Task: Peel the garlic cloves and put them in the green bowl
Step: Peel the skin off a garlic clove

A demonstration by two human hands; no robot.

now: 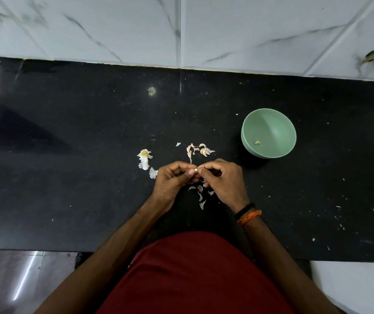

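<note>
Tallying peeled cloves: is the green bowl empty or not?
Not empty. The bowl stands upright on the counter with one peeled clove lying inside, near its bottom.

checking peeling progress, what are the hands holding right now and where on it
Both hands, left hand and right hand, pinch one garlic clove between their fingertips, one at each end; only its middle shows.

garment: dark red cloth (195,273) over the torso, at 6 o'clock | arms: bare, no sleeves | right wrist: black band (245,208) beside orange thread band (249,217) | hands: bare, no rings seen
</note>
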